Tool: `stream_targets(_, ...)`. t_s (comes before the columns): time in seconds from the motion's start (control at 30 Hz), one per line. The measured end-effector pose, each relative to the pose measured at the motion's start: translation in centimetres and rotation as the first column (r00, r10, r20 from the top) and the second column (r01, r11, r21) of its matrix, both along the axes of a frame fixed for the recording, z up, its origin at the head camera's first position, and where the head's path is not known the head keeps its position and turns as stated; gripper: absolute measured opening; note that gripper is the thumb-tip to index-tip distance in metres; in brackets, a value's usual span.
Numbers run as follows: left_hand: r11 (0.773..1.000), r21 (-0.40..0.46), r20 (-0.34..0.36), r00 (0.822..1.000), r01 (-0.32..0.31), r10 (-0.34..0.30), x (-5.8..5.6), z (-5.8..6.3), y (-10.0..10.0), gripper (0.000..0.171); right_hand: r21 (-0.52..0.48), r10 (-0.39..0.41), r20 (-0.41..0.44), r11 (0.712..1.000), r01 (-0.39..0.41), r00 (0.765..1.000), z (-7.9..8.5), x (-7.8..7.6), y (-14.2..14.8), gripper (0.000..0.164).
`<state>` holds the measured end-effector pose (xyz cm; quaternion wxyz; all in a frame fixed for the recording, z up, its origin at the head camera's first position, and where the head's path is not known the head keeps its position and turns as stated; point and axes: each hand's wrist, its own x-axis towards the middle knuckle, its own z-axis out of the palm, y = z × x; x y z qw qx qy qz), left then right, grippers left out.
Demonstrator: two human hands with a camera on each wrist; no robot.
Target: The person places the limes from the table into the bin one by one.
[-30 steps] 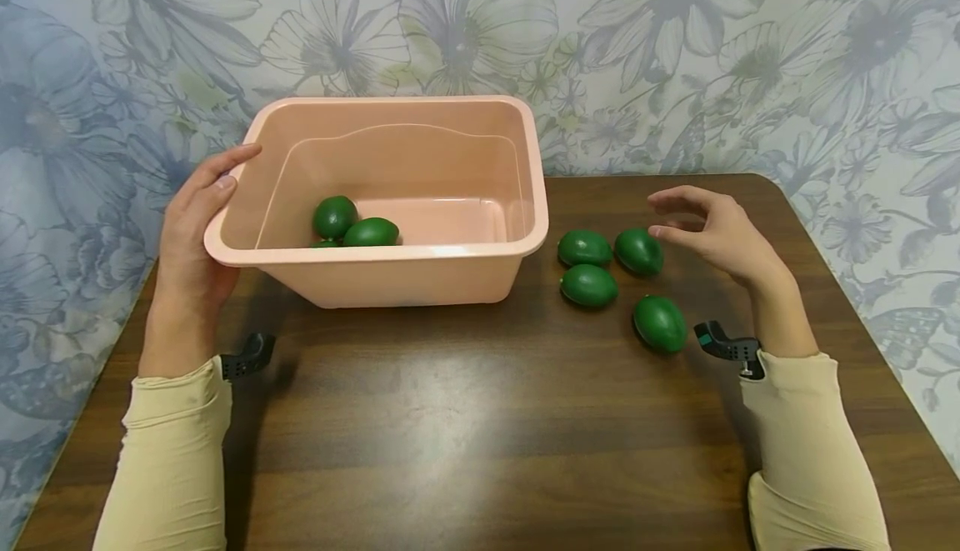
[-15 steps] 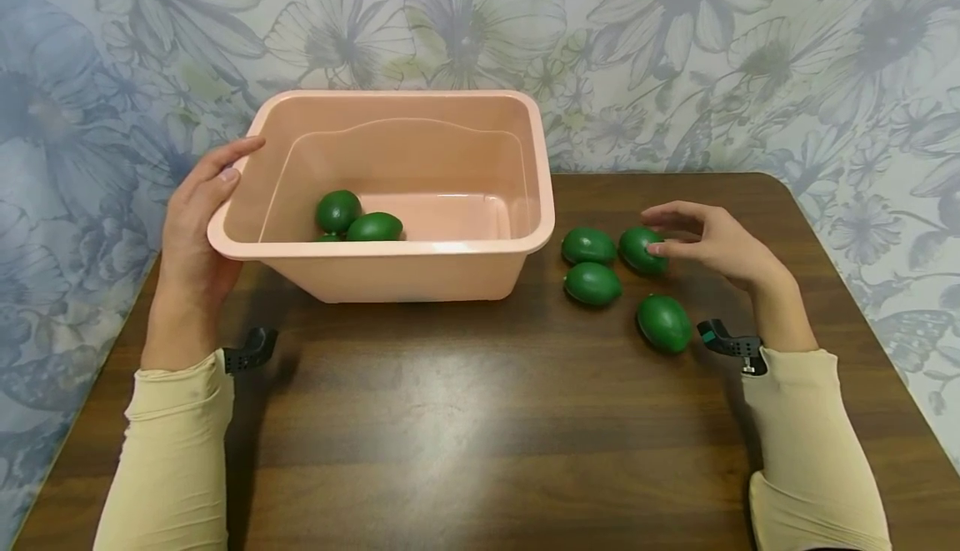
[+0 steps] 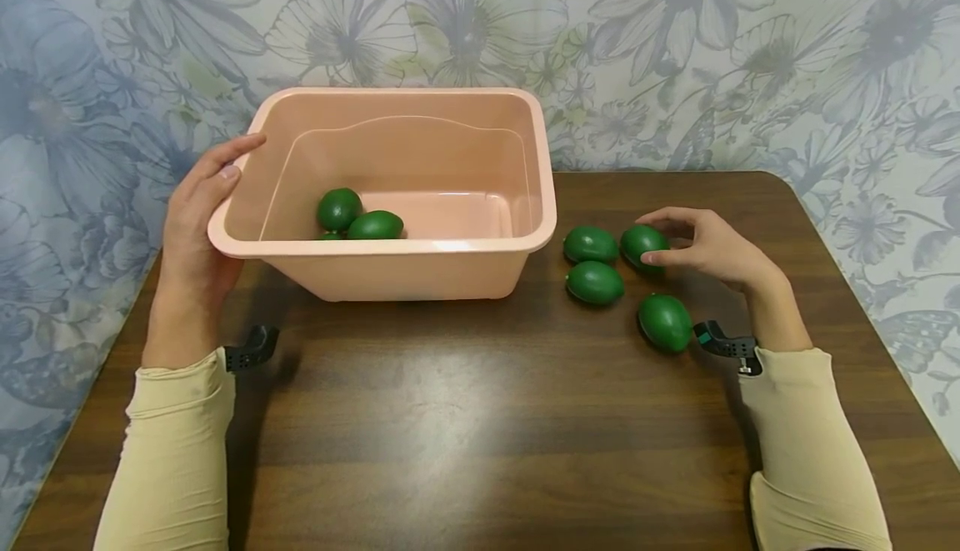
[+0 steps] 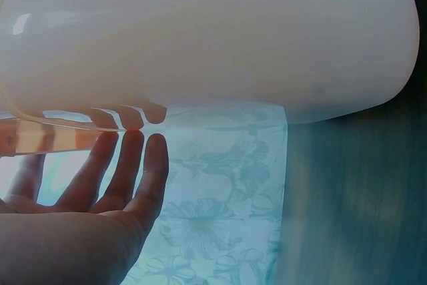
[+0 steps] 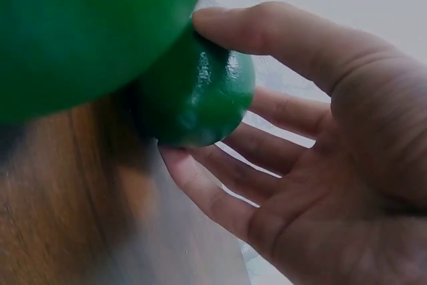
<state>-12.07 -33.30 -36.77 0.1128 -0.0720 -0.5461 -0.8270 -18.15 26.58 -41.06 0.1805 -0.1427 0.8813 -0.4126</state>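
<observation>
My left hand (image 3: 197,217) grips the left side of a pink plastic basin (image 3: 420,276), thumb at the rim. Below in the left wrist view, its fingers (image 4: 155,165) reach up beside the basin's pale wall (image 4: 220,38). Inside the basin sit two dark green limes (image 3: 339,209), with a third mostly hidden behind the front rim. At the right, my right hand (image 3: 723,247) has its thumb and fingers around a lime (image 3: 642,244) on the table. The right wrist view shows thumb and fingertips against opposite sides of that lime (image 5: 200,98).
Two more limes (image 3: 594,283) lie between the basin and the right hand. Another lime (image 3: 664,323) rests nearer me, by the right wrist's black strap mount (image 3: 723,341). The brown wooden table (image 3: 450,418) meets a floral-patterned backdrop (image 3: 637,59) at its far edge.
My right hand has come down over the far right lime, its thumb and fingers closing around it. The left hand keeps its hold on the basin; the head view shifted slightly.
</observation>
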Motion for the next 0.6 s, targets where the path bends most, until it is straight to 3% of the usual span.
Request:
stream_targets(0.27,1.0,0.0,0.009,1.0,0.001,-0.001,0.2,-0.1,-0.1,0.046,0.009,0.0,-0.068,1.0,0.001,0.998,0.0,0.2,-0.3,0.052)
stream_targets(0.6,1.0,-0.02,0.015,1.0,-0.011,0.011,0.1,0.1,0.1,0.047,-0.034,-0.089,-0.102,0.996,0.086,0.991,1.2,0.3,-0.1,0.049)
